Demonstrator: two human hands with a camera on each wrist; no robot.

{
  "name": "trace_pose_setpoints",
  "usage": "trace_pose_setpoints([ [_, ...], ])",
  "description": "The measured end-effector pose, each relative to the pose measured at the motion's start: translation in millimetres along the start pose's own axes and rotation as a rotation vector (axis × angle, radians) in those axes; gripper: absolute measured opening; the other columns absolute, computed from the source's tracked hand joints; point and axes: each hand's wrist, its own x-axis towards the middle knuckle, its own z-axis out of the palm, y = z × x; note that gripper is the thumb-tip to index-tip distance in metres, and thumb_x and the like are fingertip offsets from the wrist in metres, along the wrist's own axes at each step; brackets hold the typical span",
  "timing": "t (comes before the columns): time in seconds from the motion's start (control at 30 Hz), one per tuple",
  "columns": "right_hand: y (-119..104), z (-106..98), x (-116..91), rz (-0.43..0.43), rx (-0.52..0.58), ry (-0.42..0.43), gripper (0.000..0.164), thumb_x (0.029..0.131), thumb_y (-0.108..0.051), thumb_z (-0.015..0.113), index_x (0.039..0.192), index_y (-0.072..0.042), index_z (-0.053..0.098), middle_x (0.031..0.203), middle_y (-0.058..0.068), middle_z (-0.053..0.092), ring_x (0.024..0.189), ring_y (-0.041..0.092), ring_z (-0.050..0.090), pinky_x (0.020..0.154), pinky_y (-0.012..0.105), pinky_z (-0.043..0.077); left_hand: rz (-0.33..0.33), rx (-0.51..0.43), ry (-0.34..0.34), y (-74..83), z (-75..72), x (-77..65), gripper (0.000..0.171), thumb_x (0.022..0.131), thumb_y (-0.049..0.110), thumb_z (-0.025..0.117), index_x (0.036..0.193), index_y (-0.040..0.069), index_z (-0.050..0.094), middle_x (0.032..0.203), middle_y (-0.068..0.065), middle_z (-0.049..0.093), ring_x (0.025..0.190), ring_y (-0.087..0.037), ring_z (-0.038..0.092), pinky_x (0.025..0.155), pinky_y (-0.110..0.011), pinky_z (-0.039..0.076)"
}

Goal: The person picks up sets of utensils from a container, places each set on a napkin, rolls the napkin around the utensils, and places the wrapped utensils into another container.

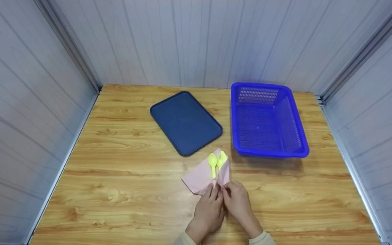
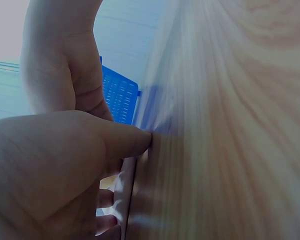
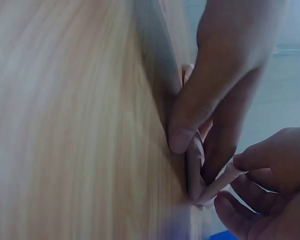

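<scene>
A pink napkin (image 1: 197, 175) lies on the wooden table, partly folded at its right side. On it rest a yellow spoon (image 1: 212, 160) and a yellow fork (image 1: 219, 161). Beside the fork shows the tip of another yellow utensil (image 1: 224, 155), its lower part under the fold. My left hand (image 1: 209, 208) grips the near part of the napkin over the handles, fingers on top and thumb at the near edge. With thumb and fingertips, my right hand (image 1: 238, 200) pinches the folded right edge; in the right wrist view this fold (image 3: 221, 184) stands raised from the table.
A dark blue tray (image 1: 186, 123) lies askew behind the napkin. To its right stands a blue plastic basket (image 1: 270, 152) with perforated walls. Pale panel walls (image 1: 196, 44) enclose the table (image 1: 114, 197) at the back and both sides.
</scene>
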Motion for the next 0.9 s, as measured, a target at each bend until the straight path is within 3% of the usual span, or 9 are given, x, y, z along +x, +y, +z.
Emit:
trace_pose_setpoints([
  [0.2, 0, 6, -1, -0.085, 0.002, -0.03, 0.005, 0.084, 0.003, 0.07, 0.085, -0.002, 0.069, 0.11, 0.019, 0.067, 0.103, 0.034, 0.065, 0.089, 0.045, 0.051, -0.012, -0.046, 0.0, -2.3, -2.2, 0.3, 0.056, 0.087, 0.023, 0.06, 0.137, -0.001, 0.053, 0.142, -0.018, 0.047, 0.134, -0.034, 0.039, 0.112, -0.037, 0.027],
  [0.33, 2, 8, -1, -0.146, -0.008, -0.074, 0.005, 0.087, 0.004, 0.066, 0.088, -0.001, 0.067, 0.112, 0.023, 0.066, 0.109, 0.039, 0.062, 0.092, 0.048, 0.048, -0.026, -0.097, 0.031, -4.1, -0.6, -1.1, 0.053, 0.087, 0.021, 0.061, 0.135, 0.0, 0.055, 0.138, -0.017, 0.049, 0.132, -0.032, 0.041, 0.111, -0.037, 0.028],
  [0.57, 3, 6, 1, -0.166, 0.018, -0.202, 0.013, 0.088, 0.007, 0.06, 0.096, 0.0, 0.068, 0.117, 0.024, 0.064, 0.115, 0.041, 0.058, 0.098, 0.048, 0.043, -0.058, -0.175, 0.121, -4.6, 4.2, -4.7, 0.034, 0.085, 0.019, 0.064, 0.117, 0.007, 0.067, 0.127, -0.019, 0.051, 0.122, -0.031, 0.049, 0.103, -0.035, 0.039],
  [0.73, 8, -2, 7, -0.189, 0.064, -0.311, 0.025, 0.086, 0.013, 0.056, 0.106, 0.004, 0.069, 0.122, 0.024, 0.062, 0.117, 0.04, 0.056, 0.1, 0.049, 0.041, -0.081, -0.188, 0.054, -4.0, 2.5, -4.9, 0.026, 0.085, 0.024, 0.066, 0.109, 0.011, 0.067, 0.133, -0.022, 0.047, 0.128, -0.033, 0.045, 0.104, -0.036, 0.038],
  [0.9, 19, -8, 16, -0.289, 0.064, -0.345, 0.021, 0.091, 0.007, 0.059, 0.11, 0.005, 0.069, 0.12, 0.019, 0.065, 0.117, 0.034, 0.058, 0.099, 0.045, 0.043, -0.09, -0.208, -0.066, -3.9, -1.1, -4.5, 0.047, 0.084, 0.03, 0.07, 0.127, 0.014, 0.06, 0.141, -0.027, 0.04, 0.134, -0.037, 0.037, 0.11, -0.039, 0.031],
])
